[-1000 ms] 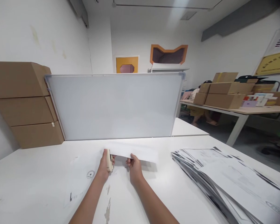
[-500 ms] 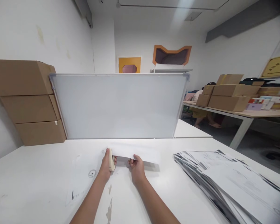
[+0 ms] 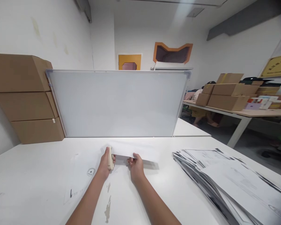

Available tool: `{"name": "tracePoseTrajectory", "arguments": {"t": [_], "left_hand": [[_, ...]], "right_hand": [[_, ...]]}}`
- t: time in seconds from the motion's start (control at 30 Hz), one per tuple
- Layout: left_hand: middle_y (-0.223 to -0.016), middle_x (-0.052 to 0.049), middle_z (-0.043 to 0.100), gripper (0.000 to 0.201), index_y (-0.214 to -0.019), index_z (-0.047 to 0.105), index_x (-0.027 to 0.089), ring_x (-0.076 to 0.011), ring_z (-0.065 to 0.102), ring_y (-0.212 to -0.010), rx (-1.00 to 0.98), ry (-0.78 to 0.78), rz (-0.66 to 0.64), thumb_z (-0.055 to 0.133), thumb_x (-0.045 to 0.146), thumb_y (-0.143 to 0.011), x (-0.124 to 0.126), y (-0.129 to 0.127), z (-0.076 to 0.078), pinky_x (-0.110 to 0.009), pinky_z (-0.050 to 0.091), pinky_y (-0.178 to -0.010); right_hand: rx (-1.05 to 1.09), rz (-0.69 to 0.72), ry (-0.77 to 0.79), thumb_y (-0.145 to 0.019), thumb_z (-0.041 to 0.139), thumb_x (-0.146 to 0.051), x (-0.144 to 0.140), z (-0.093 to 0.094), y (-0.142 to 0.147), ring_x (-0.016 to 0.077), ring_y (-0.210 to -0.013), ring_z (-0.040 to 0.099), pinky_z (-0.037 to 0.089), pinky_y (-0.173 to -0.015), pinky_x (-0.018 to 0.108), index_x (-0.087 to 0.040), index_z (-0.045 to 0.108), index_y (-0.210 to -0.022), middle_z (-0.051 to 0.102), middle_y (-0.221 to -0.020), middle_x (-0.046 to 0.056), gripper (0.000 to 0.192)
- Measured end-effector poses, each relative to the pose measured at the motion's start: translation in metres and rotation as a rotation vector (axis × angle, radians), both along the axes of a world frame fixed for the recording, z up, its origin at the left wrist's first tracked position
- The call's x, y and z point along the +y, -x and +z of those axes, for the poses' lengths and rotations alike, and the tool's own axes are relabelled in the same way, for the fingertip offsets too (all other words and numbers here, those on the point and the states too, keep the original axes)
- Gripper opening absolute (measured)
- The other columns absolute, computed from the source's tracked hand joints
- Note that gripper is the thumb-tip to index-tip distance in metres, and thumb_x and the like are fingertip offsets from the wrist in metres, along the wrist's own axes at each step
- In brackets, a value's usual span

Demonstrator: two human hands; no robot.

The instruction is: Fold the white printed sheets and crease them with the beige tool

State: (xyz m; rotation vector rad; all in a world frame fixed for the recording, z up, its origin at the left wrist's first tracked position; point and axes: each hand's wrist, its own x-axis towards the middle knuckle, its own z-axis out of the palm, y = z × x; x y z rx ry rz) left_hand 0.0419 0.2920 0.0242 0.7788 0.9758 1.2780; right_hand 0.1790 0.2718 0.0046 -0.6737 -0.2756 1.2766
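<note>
My left hand (image 3: 104,162) is closed around a cream stapler (image 3: 110,158), held upright at the left edge of a white sheet of paper (image 3: 131,151). The paper's edge meets the stapler; whether it sits between the jaws I cannot tell. With thumb on top and fingers curled beneath, my right hand (image 3: 136,167) pinches the near edge of the same paper. The sheet is tilted and casts a shadow on the table. Left of my left hand, a printed sheet (image 3: 81,176) with a round star stamp lies flat.
A thick, uneven stack of printed papers (image 3: 234,181) lies on the right of the white table (image 3: 49,162). A whiteboard (image 3: 117,103) stands across the back, beside stacked cardboard boxes (image 3: 37,104). Further right, another table (image 3: 267,112) holds boxes, with a person partly visible behind it.
The view has shifted slightly, so the whole scene sits a little higher and further left. Both hands keep nearly the same grip on the stapler and the paper.
</note>
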Motion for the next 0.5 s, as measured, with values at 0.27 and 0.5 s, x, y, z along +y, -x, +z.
{"name": "tracePoseTrajectory", "arguments": {"t": [0.27, 0.5], "left_hand": [[-0.05, 0.001, 0.052, 0.053, -0.07, 0.057, 0.016, -0.0092, 0.045, -0.039, 0.041, 0.014, 0.039, 0.057, 0.068, -0.076, 0.0022, 0.0014, -0.0031, -0.019, 0.029, -0.033], [-0.048, 0.002, 0.047, 0.056, -0.067, 0.056, 0.016, -0.0085, 0.041, -0.039, 0.023, 0.03, 0.063, 0.061, 0.071, -0.07, 0.0031, 0.0014, -0.0045, -0.019, 0.027, -0.034]], "right_hand": [[-0.021, 0.002, -0.004, -0.072, 0.054, -0.03, 0.0007, -0.0016, 0.0, 0.0118, -0.042, 0.037, 0.043, -0.061, 0.029, -0.024, 0.037, -0.055, 0.034, -0.041, -0.007, 0.025], [-0.04, 0.025, -0.001, -0.072, 0.054, -0.029, -0.0006, -0.0018, -0.0004, 0.0121, -0.044, 0.039, 0.043, -0.06, 0.029, -0.023, 0.037, -0.049, 0.035, -0.04, -0.005, 0.029]]}}
